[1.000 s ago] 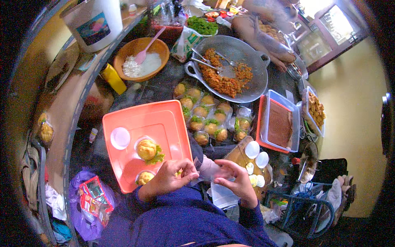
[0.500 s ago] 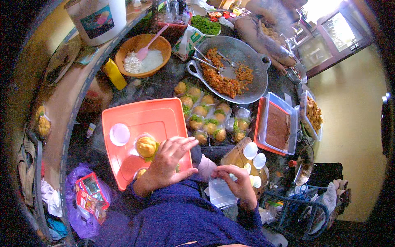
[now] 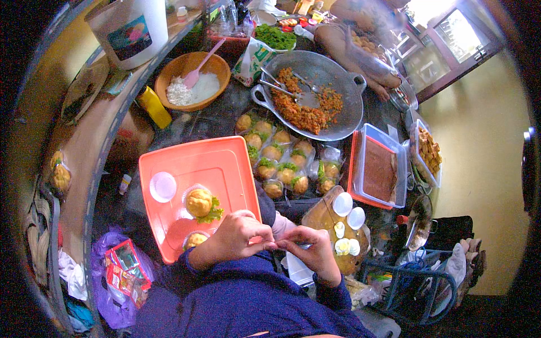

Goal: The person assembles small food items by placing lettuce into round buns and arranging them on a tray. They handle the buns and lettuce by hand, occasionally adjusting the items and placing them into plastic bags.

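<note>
My left hand (image 3: pixel 239 235) and my right hand (image 3: pixel 311 249) meet fingertip to fingertip in front of my body. Both are closed in a pinch; whatever lies between the fingers is too small or hidden. Under my right hand shows a clear plastic container (image 3: pixel 297 269). Left of my hands lies an orange lid (image 3: pixel 225 155). On it, a filled bun (image 3: pixel 199 203) with lettuce sits in a paper cup, a second bun (image 3: pixel 196 241) is partly covered by my left arm, and an unfilled paper cup (image 3: pixel 163 187) lies at the left.
A wooden board (image 3: pixel 316 213) at right bears paper cups and egg slices. Beyond are bagged buns (image 3: pixel 287 176), a wok (image 3: pixel 352 115) of orange-brown filling, a bowl (image 3: pixel 225 70) with a pink spatula, and a brown-filled tray (image 3: pixel 378 172). Another person's arm (image 3: pixel 349 62) reaches in at the far right.
My left hand has moved down and right from above the bun, its spread fingers closing into a pinch. My right hand has shifted slightly left, and the fingertips now meet.
</note>
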A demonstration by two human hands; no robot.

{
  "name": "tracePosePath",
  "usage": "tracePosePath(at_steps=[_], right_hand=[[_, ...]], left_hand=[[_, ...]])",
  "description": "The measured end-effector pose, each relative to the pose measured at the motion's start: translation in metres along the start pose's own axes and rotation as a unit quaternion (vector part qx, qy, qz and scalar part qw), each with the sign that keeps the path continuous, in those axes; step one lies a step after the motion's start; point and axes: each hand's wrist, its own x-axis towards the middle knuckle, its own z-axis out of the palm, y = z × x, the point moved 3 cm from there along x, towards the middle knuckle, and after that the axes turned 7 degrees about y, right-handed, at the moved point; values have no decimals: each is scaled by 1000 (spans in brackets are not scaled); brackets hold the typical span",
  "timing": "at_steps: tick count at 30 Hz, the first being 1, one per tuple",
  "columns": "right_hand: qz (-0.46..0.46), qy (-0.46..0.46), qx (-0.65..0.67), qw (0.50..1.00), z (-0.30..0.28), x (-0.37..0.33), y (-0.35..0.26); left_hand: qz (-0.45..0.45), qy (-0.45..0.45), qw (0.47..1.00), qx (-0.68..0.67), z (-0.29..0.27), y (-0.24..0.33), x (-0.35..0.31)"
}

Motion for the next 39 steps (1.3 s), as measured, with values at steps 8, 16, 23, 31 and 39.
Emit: tracePosePath(at_steps=[8, 16, 23, 31, 39], right_hand=[[-51, 53, -17, 997, 2, 4, -4], [-143, 96, -77, 982, 4, 16, -11], [-191, 60, -59, 978, -9, 18, -18], [-315, -51, -31, 947, -7, 17, -35], [-144, 47, 10, 988, -18, 14, -17]], left_hand=[[-55, 1, 999, -2, 2, 1, 0], [-79, 53, 994, -49, 1, -5, -3], [-221, -17, 816, -534, 8, -10, -16], [-318, -146, 771, -532, 22, -10, -21], [-204, -11, 873, -442, 21, -19, -10]])
